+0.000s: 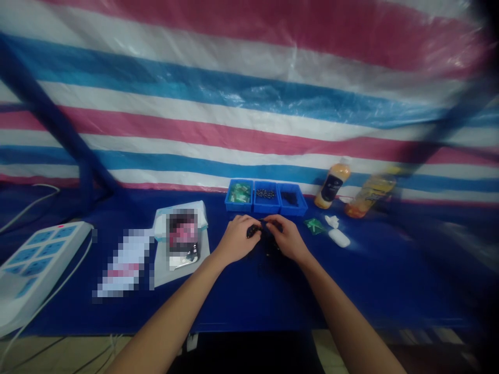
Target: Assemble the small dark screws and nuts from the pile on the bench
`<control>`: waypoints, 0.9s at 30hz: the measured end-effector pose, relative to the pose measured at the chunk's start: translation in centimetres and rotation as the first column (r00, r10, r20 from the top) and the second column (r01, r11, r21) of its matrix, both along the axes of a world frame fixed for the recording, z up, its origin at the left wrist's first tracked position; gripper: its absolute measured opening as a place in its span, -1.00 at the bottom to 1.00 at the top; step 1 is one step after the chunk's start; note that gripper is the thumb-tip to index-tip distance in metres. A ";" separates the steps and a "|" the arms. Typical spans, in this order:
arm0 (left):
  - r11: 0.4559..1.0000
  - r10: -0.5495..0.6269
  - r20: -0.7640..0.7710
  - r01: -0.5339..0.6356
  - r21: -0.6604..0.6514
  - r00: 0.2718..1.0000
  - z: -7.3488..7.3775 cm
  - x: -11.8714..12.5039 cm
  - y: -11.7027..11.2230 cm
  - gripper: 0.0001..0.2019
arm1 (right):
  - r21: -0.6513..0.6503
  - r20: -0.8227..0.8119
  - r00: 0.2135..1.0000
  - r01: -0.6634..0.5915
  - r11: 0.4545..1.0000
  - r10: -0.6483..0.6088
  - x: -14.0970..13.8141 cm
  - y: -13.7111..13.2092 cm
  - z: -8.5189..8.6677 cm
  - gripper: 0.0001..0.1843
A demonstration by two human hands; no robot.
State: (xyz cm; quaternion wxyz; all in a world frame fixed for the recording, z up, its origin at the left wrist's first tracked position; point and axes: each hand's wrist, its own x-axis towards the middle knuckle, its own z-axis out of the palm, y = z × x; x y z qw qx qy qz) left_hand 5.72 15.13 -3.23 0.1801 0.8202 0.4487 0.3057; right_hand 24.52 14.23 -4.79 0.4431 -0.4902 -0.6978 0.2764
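Both my hands are close together over the middle of the blue table (249, 296). My left hand (240, 238) curls round a small black part (253, 230), whose kind I cannot make out. Its fingers are closed on it. My right hand (286, 235) has thumb and fingers pinched near the same spot; what they hold is too small and dark to name. Just beyond the hands stand three blue bins: one with green packets (240, 192), one with small dark metallic pieces (265, 194), one with black parts (289, 198).
A white power strip (42, 254) with a cable lies at left. A phone (185, 254) rests on white packaging (161, 270) beside a blurred-out paper (127, 259). Two drink bottles, an orange one (333, 184) and a yellow one (370, 193), stand behind a white case (339, 238) and green wrapper (314, 225).
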 end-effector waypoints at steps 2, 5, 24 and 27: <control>1.000 0.002 0.025 -0.002 -0.003 1.000 0.2 0.0 -0.1 -0.86 | 0.005 -0.003 1.000 0.001 1.000 -0.001 0.0 0.1 -0.1 -0.72; 1.000 0.002 0.061 -0.002 0.004 0.998 0.3 0.0 0.0 -0.87 | 0.021 -0.005 1.000 -0.018 1.000 0.018 0.0 0.0 -0.1 -0.71; 0.995 -0.039 0.099 0.029 0.099 0.994 0.6 0.4 -0.4 -0.91 | -0.214 -0.305 0.952 -0.099 0.972 0.030 -0.5 -0.6 1.1 -0.80; 0.995 -0.020 0.107 0.009 0.097 0.994 0.6 0.4 -0.5 -0.90 | -0.142 -0.266 0.962 -0.106 0.984 0.065 -0.5 -0.8 1.5 -0.80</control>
